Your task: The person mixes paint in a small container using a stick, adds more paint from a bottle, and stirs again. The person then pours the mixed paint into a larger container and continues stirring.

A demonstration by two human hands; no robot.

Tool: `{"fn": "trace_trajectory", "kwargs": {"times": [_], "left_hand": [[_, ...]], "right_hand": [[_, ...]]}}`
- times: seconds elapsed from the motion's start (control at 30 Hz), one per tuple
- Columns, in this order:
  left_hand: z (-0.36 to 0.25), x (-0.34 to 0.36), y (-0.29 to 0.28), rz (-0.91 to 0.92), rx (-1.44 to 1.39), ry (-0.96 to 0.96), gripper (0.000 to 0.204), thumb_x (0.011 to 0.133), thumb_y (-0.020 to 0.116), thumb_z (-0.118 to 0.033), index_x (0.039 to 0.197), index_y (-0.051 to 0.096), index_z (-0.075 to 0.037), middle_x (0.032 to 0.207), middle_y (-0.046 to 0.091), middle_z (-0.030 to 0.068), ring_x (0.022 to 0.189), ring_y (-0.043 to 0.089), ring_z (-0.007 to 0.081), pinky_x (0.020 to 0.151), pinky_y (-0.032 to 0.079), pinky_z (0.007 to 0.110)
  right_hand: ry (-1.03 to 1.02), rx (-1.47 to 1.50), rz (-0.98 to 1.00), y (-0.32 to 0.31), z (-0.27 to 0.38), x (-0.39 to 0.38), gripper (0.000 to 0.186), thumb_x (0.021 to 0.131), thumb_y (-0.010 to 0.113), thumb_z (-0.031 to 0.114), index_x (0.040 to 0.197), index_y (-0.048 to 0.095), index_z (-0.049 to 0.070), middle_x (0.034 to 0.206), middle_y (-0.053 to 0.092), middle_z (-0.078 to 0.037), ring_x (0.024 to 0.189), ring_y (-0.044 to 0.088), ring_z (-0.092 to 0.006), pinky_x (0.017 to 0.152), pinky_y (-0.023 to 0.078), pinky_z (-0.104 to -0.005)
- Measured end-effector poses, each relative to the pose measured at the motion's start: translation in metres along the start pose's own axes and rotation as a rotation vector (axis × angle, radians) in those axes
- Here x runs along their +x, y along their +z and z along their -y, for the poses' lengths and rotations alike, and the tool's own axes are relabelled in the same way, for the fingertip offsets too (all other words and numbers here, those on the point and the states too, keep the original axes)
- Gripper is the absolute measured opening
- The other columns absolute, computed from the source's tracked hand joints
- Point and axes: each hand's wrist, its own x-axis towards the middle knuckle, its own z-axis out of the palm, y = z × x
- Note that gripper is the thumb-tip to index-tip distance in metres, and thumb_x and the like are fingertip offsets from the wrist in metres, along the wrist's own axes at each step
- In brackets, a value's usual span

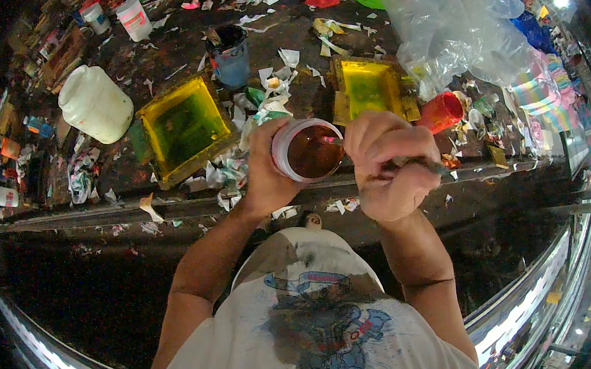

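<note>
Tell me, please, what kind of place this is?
Probably a screen-printing or paint workshop. The left hand holds an open jar of reddish-brown ink while the right hand stirs it. Two yellow-stained frames lie on a dark, paint-smeared workbench littered with paper scraps.

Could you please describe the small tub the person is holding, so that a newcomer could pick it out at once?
On the dark, paper-littered workbench, look between the two yellow square trays. There the left hand holds a white round tub of reddish-brown liquid, beside the right hand. It alone is off the bench; the red cup lies further right.
</note>
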Motion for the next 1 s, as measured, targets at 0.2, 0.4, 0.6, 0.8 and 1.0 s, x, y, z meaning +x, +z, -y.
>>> {"fn": "trace_trajectory", "kwargs": {"times": [0.2, 0.4, 0.6, 0.8, 1.0], "left_hand": [[0.006, -0.003, -0.001, -0.038, -0.005, -0.023, 0.109, 0.063, 0.109, -0.011, 0.153, 0.047, -0.004, 0.143, 0.060, 0.0159, 0.134, 0.062, 0.0330, 0.115, 0.050, 0.045], [0.012, 0.000, 0.000, -0.062, -0.016, -0.027, 0.109, 0.064, 0.108, -0.010, 0.154, 0.046, -0.004, 0.146, 0.060, 0.0157, 0.136, 0.062, 0.0324, 0.117, 0.050, 0.046], [0.016, 0.006, -0.004, -0.066, -0.021, -0.032, 0.109, 0.065, 0.107, -0.009, 0.154, 0.046, -0.003, 0.148, 0.060, 0.0156, 0.138, 0.062, 0.0317, 0.118, 0.051, 0.046], [0.016, 0.020, -0.011, -0.047, -0.029, -0.026, 0.108, 0.065, 0.106, -0.008, 0.155, 0.045, -0.003, 0.150, 0.060, 0.0155, 0.139, 0.062, 0.0311, 0.119, 0.051, 0.046], [0.016, 0.033, -0.041, -0.049, 0.005, -0.035, 0.108, 0.066, 0.105, -0.007, 0.156, 0.044, -0.003, 0.152, 0.060, 0.0154, 0.141, 0.062, 0.0304, 0.121, 0.051, 0.047]], "right_hand": [[0.196, 0.305, -0.419, -0.009, 0.018, 0.023, 0.048, 0.116, 0.054, 0.054, 0.093, 0.058, 0.013, 0.081, 0.049, 0.000, 0.077, 0.046, -0.0151, 0.075, 0.042, -0.0340], [0.149, 0.386, -0.478, -0.067, 0.059, 0.049, 0.036, 0.111, 0.069, 0.041, 0.092, 0.061, 0.011, 0.082, 0.050, 0.000, 0.082, 0.047, -0.0170, 0.086, 0.042, -0.0371], [0.143, 0.512, -0.424, -0.028, 0.101, 0.075, 0.031, 0.111, 0.068, 0.030, 0.091, 0.065, 0.007, 0.087, 0.057, -0.005, 0.089, 0.050, -0.0208, 0.092, 0.042, -0.0416], [0.009, -0.017, -0.149, -0.012, 0.055, 0.056, 0.036, 0.116, 0.060, 0.036, 0.098, 0.069, 0.006, 0.098, 0.066, -0.009, 0.097, 0.060, -0.0278, 0.092, 0.051, -0.0459], [0.117, -0.506, 0.234, -0.023, -0.008, 0.071, 0.033, 0.116, 0.061, 0.030, 0.111, 0.071, 0.000, 0.111, 0.071, -0.015, 0.097, 0.069, -0.0235, 0.084, 0.059, -0.0437]]}}
